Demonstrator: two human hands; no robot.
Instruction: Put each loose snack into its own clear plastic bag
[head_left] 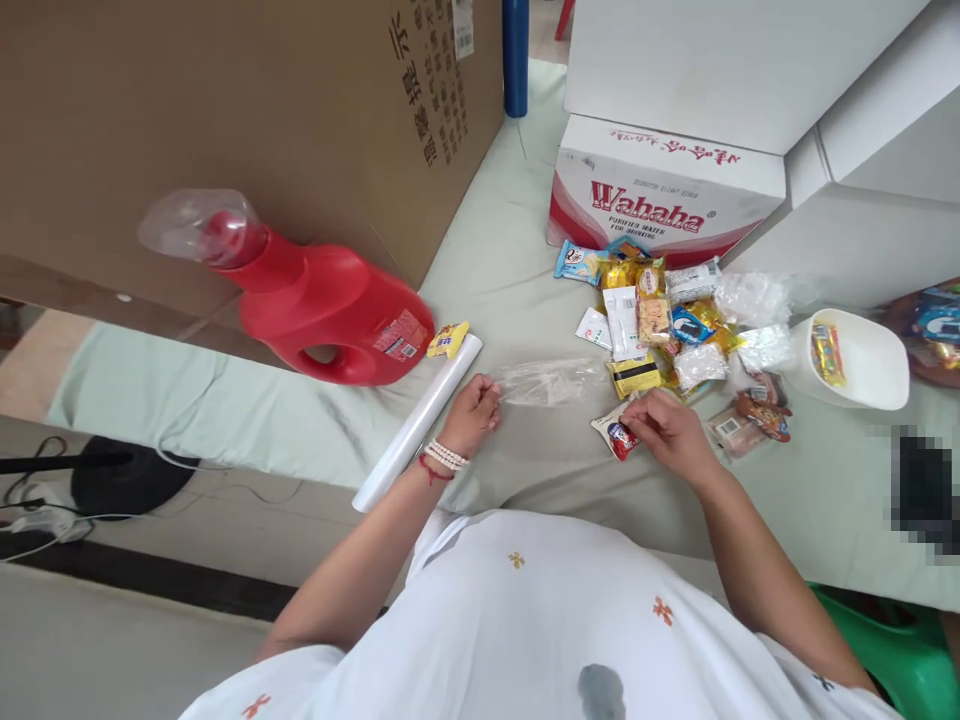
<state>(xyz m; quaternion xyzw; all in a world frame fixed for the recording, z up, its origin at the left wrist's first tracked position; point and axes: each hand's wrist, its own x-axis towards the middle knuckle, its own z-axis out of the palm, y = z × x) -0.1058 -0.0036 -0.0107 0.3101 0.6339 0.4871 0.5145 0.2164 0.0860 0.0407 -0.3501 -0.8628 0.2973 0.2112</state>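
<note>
Snack packet: small, red and white, on the pale green cloth just ahead of the person, at the near edge of the snack pile.
Right hand: fingers pinched on the packet's right end.
Left hand: fingers curled shut on the left end of a clear bag.
Clear bag: lies flat between both hands, stretching toward the pile.
White roll: just left of the left hand, angled toward the table edge.
Red jug: on its side, beyond the roll, against a brown carton.
Yellow packet: touching the roll's far end.
White bowl: right of the pile, holding one snack.
Wahaha box: behind the pile.
</note>
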